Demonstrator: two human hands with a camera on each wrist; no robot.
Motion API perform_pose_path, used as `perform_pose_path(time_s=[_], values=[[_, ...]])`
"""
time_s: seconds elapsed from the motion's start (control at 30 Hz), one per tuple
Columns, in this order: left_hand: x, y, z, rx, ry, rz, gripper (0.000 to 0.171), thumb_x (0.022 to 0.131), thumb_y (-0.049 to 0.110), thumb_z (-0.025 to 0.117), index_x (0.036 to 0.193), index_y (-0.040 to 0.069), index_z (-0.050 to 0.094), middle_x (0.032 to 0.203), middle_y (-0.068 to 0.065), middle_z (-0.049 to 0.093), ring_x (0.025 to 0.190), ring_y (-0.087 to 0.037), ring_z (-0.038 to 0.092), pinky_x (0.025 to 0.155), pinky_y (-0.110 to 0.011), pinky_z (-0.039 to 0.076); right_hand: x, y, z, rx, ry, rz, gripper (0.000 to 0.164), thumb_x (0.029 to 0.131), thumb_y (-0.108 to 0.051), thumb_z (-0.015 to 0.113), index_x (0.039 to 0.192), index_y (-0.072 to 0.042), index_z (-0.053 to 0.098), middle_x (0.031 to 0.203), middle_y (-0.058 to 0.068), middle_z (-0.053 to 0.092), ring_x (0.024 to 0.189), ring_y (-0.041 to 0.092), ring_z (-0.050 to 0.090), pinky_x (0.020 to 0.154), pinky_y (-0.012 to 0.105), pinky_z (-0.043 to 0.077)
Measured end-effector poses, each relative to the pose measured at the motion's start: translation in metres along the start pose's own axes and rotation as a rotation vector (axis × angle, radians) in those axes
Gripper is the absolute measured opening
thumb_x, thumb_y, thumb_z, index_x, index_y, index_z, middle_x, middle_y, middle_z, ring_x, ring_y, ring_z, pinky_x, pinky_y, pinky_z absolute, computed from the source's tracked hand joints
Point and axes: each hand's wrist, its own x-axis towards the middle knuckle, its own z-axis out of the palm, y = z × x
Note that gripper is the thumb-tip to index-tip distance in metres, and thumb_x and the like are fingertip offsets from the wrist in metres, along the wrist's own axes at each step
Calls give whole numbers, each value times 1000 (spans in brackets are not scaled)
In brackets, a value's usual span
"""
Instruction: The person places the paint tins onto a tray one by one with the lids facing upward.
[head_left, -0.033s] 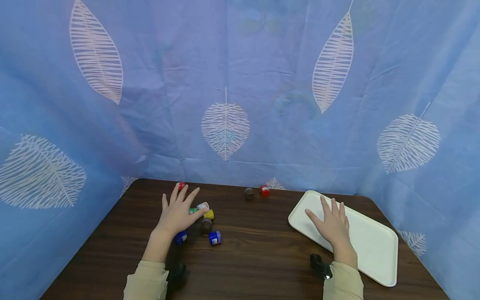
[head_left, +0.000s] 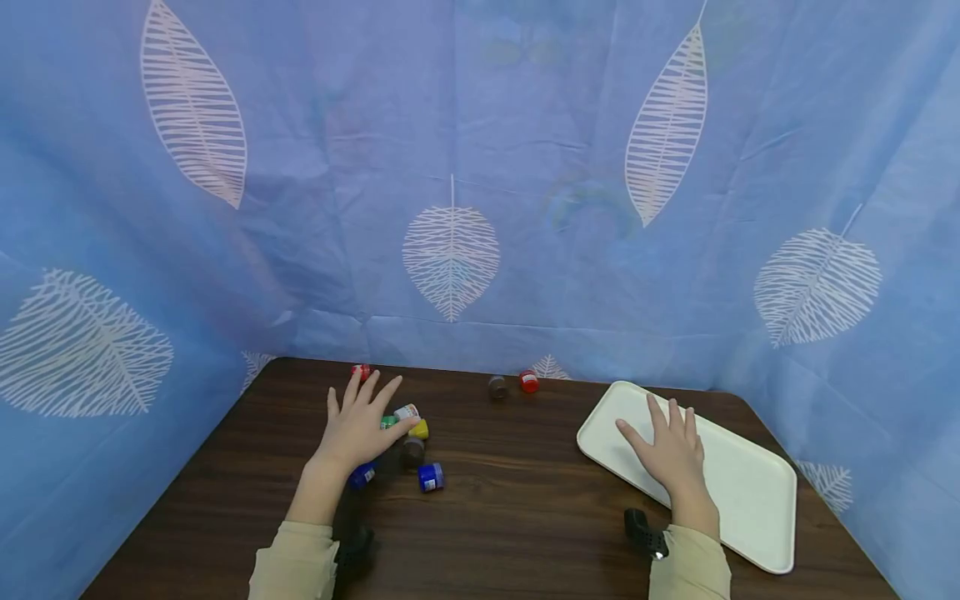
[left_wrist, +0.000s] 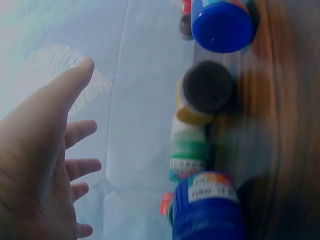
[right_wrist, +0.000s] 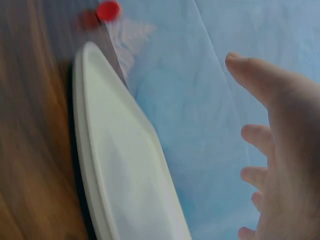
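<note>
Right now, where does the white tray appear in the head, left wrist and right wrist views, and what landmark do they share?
Head: white tray at lower right, partly behind the right hand.
Left wrist: not in it.
Right wrist: white tray left of centre, reaching the bottom edge.
Shared landmark: blue leaf-print cloth, in all three.

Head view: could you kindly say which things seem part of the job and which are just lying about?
Likely part:
small blue cylindrical jars near the left hand
small yellow cylindrical jar nearby
white rectangular tray near the right hand

Perhaps just lying about, away from both hands:
red cylindrical jar
dark cylindrical jar
</note>
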Motion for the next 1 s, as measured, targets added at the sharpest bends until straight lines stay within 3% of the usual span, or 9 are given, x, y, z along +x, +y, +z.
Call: perform_pose_path(time_s=[0.23, 0.47, 0.63, 1.0], values=[[-2, 17, 12, -8, -61, 59, 78, 85, 68, 56, 150, 27, 39, 159, -14, 29, 152, -38, 7, 112, -73, 1, -5, 37, -7, 55, 38, 128, 94, 93, -66, 41, 157, -10, 1, 158, 32, -10, 143, 52, -22, 109, 74, -1], [-9, 41, 24, 18, -109, 172, 73, 86, 65, 57, 147, 27, 44, 157, -10, 35, 150, -37, 16, 112, -73, 7, -11, 74, -13, 55, 122, 245, 92, 94, -66, 37, 156, -8, 4, 158, 32, -6, 144, 52, -21, 107, 76, 1], [-17, 54, 29, 29, -146, 254, 71, 87, 65, 56, 146, 27, 44, 156, -10, 37, 150, -38, 18, 111, -73, 10, -16, 101, -23, 30, 90, 299, 95, 93, -68, 36, 156, -7, 0, 157, 34, -8, 142, 55, -22, 107, 76, 0], [-26, 56, 35, 49, -209, 297, 71, 87, 61, 59, 146, 24, 45, 154, -11, 39, 149, -37, 21, 112, -72, 11, -23, 160, -44, -24, -81, 368, 109, 89, -75, 36, 152, -2, -13, 150, 41, -10, 135, 65, -18, 100, 80, 6]])
